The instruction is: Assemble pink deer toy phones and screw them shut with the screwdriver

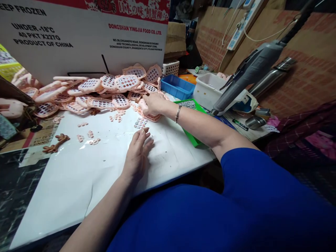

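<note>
My right hand (154, 102), with a bracelet at its wrist, reaches to the back of the white work surface (110, 178). Its fingers curl over a pink plastic shell (144, 106) on top of a small stack; the palm side is hidden. Just in front of that stack lies a sheet of small round button pieces (140, 123). My left hand (136, 152) rests near the middle of the surface, fingers loosely bent and apart, with nothing in it. Behind both hands spreads a heap of pink shells with hole grids (101, 103). Small pink button strips (117, 115) lie in front of the heap.
A large printed carton (78, 42) stands behind the heap. On the right are a green tray (194, 140) with small metal screws, a blue basket (178, 87) and a white tub (207, 89). A grey electric screwdriver (244, 71) hangs above. A brown branched piece (56, 143) lies left.
</note>
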### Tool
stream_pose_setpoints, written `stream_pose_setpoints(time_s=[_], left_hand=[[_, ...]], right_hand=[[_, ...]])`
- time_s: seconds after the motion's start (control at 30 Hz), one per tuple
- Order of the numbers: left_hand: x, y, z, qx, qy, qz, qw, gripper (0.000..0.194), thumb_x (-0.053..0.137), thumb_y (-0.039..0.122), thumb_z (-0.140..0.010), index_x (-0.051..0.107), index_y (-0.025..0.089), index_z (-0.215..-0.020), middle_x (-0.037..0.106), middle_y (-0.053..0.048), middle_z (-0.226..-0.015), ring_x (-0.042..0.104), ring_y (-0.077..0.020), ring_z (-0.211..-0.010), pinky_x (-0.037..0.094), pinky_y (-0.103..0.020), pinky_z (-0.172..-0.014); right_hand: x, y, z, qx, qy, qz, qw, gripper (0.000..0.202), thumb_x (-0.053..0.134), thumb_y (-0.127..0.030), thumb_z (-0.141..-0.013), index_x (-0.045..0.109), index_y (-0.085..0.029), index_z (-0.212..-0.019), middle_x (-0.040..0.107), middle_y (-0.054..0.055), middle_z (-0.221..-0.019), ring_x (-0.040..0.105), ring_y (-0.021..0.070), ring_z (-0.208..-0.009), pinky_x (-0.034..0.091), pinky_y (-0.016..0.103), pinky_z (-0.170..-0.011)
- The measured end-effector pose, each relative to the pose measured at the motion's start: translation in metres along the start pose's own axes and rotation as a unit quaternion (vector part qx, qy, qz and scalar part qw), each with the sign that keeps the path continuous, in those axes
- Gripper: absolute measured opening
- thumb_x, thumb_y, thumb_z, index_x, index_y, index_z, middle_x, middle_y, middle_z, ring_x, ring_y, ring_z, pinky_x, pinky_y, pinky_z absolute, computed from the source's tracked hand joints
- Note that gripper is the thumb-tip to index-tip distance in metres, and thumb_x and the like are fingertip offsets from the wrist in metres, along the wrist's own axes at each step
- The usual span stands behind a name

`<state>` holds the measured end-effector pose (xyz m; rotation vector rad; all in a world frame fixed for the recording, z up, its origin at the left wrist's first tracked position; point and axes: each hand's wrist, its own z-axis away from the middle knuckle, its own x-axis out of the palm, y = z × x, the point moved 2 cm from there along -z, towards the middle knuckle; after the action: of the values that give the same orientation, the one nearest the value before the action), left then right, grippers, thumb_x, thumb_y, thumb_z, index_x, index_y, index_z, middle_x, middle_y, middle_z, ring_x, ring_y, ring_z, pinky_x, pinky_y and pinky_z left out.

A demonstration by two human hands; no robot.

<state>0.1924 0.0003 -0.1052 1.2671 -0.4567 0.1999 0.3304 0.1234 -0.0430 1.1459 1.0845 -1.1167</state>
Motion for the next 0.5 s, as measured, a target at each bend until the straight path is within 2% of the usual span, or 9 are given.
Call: stream_pose_setpoints(time_s=[0.27,0.4,0.5], left_hand=[[-0.006,-0.006,-0.010,0.023,0.032,0.002,0.999,0.062,0.087,0.069,-0.053,0.068,0.024,-0.091,0.062,-0.009,-0.128,0.059,-0.0241,-0.115,0.055,-0.032,-0.086],[-0.011,-0.008,-0.015,0.045,0.047,0.004,0.998,0.058,0.086,0.066,-0.060,0.065,0.023,-0.094,0.062,-0.010,-0.126,0.060,-0.0245,-0.115,0.056,-0.032,-0.085],[-0.011,-0.004,-0.016,0.065,0.049,0.011,0.997,0.055,0.083,0.064,-0.067,0.064,0.024,-0.100,0.063,-0.011,-0.128,0.063,-0.0260,-0.119,0.057,-0.035,-0.090]], right_hand=[[-0.008,0.001,0.000,-0.011,-0.007,-0.017,1.000,0.064,0.070,-0.032,-0.084,0.053,-0.007,-0.141,0.063,0.024,-0.137,0.062,0.0377,-0.127,0.052,0.044,-0.104],[-0.010,0.008,0.003,-0.030,0.025,-0.026,0.999,0.067,0.072,-0.033,-0.083,0.053,-0.005,-0.140,0.061,0.025,-0.140,0.060,0.0374,-0.129,0.049,0.043,-0.106],[-0.015,0.006,0.021,-0.057,0.072,-0.043,0.995,0.066,0.064,-0.036,-0.090,0.046,-0.008,-0.147,0.057,0.022,-0.146,0.058,0.0340,-0.131,0.047,0.042,-0.108]])
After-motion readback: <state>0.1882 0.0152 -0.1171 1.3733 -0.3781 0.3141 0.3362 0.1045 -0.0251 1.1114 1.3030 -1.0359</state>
